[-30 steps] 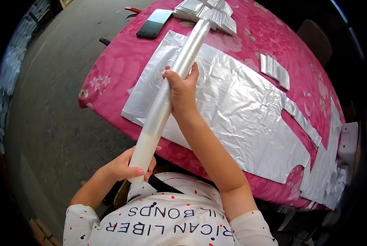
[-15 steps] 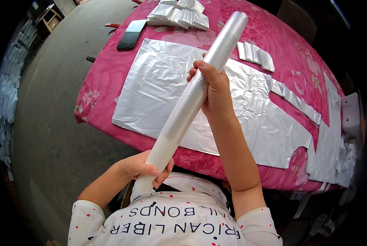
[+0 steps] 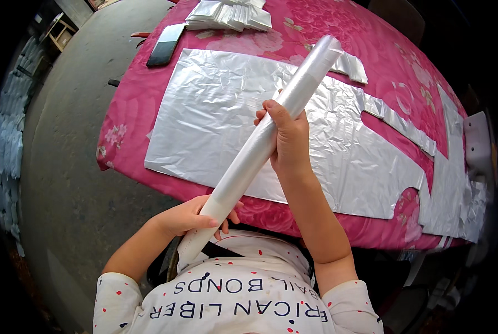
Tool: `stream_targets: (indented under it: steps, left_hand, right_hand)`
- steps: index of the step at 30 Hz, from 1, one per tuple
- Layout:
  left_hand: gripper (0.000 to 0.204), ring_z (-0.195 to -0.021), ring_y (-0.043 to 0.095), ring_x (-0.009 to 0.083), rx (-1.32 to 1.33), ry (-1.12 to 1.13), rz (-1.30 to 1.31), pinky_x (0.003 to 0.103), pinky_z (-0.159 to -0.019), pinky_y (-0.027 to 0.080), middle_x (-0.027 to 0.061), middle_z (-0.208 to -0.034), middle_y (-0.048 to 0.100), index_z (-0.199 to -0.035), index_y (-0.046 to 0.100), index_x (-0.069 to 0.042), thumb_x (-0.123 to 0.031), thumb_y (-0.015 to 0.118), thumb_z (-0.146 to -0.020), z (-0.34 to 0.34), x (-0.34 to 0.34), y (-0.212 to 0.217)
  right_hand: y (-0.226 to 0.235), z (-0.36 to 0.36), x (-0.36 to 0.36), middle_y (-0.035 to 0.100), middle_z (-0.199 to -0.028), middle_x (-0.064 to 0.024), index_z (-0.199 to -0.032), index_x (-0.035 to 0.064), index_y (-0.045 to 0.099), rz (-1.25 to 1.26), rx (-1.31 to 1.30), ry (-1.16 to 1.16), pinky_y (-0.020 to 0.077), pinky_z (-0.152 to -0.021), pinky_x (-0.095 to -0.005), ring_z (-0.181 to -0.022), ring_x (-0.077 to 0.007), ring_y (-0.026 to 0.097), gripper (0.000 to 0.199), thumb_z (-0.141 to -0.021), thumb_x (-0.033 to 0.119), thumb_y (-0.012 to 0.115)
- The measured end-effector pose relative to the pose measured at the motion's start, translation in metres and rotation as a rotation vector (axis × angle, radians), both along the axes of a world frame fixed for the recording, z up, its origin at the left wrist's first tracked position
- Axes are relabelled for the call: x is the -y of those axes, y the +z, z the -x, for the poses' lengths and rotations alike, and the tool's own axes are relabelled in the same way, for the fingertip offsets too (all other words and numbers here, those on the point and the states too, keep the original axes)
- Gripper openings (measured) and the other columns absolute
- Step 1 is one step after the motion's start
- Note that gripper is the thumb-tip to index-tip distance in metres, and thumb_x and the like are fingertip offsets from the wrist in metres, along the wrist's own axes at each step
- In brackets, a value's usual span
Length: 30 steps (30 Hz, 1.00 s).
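A long white roll of thin plastic film [image 3: 271, 119] slants in front of me, its near end by my shirt and its far end above the table. My right hand [image 3: 289, 136] wraps round its upper half, thumb on top. Lower down, my left hand [image 3: 196, 216] holds the roll with the thumb across it, and some fingertips show past its right side, slightly spread. Beneath the roll, a stack of silvery-white plastic bags [image 3: 204, 122] lies flat on the table, with cut-out handles [image 3: 396, 131] toward the right.
A pink flowered cloth [image 3: 123, 145] covers the table. Folded plastic bundles [image 3: 229, 16] sit at the far side, beside a dark phone [image 3: 166, 45]. A smaller folded bundle [image 3: 352, 68] lies partly behind the roll. More plastic sheeting [image 3: 447, 189] hangs near the right edge, by a white object [image 3: 477, 142].
The far end of the roll has dipped slightly toward me. My left hand's fingers have loosened and spread a little. The table has shifted slightly in view.
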<state>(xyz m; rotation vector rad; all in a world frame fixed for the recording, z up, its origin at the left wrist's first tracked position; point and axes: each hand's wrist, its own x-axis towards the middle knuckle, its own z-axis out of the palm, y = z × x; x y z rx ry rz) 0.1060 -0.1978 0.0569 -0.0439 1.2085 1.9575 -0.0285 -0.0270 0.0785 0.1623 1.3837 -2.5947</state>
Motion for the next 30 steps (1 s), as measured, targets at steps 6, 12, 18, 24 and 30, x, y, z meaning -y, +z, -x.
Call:
stream_targets:
  steps: [6,12,18,24,30]
  left_hand:
    - [0.072,-0.058,0.057,0.0118,0.043,0.034,0.283,0.025,-0.054,0.048,0.0078,-0.077,0.058,-0.117,0.047,0.0,-0.061,0.055,-0.078,0.0,-0.016,-0.018]
    - [0.058,-0.06,0.055,0.0119,0.219,-0.098,0.204,0.026,-0.058,0.049,0.0052,-0.072,0.055,-0.104,0.053,0.001,-0.052,0.058,-0.081,-0.029,0.006,-0.031]
    - [0.056,-0.061,0.053,0.0117,0.288,-0.149,0.295,0.026,-0.059,0.049,0.0047,-0.072,0.053,-0.105,0.056,0.003,-0.048,0.059,-0.082,-0.044,0.009,-0.032]
    - [0.053,-0.061,0.054,0.0119,0.292,-0.144,0.277,0.025,-0.058,0.048,0.005,-0.073,0.053,-0.108,0.055,0.002,-0.045,0.057,-0.084,-0.048,0.01,-0.031]
    - [0.054,-0.062,0.054,0.0113,0.288,-0.145,0.285,0.025,-0.059,0.048,0.0049,-0.074,0.053,-0.109,0.054,0.001,-0.045,0.058,-0.083,-0.048,0.01,-0.028]
  right_hand:
    - [-0.034,-0.027,-0.007,0.054,-0.095,-0.0098,-0.117,-0.0024,0.037,-0.215,-0.007,0.07,0.0483,-0.076,-0.0326,-0.086,-0.0177,0.058,0.055,-0.078,0.021,0.069]
    - [-0.034,0.021,-0.096,0.051,-0.112,-0.0121,-0.123,-0.0019,0.037,-0.462,0.022,-0.029,0.0414,-0.081,-0.0269,-0.097,-0.0147,0.049,0.057,-0.082,0.027,0.063]
    - [-0.033,0.046,-0.15,0.062,-0.089,0.0002,-0.099,0.0069,0.062,-0.574,0.03,0.176,0.0362,-0.057,-0.0193,-0.064,-0.0022,0.047,0.028,-0.089,0.032,0.055]
    - [-0.027,0.044,-0.137,0.06,-0.08,0.0009,-0.09,0.0062,0.062,-0.754,-0.021,0.417,0.0399,-0.06,-0.0201,-0.066,-0.0053,0.049,0.028,-0.085,0.034,0.061]
    - [-0.024,0.044,-0.13,0.056,-0.065,0.0022,-0.076,0.0058,0.061,-0.851,-0.08,0.553,0.0405,-0.056,-0.0214,-0.06,-0.0055,0.049,0.025,-0.08,0.03,0.068]
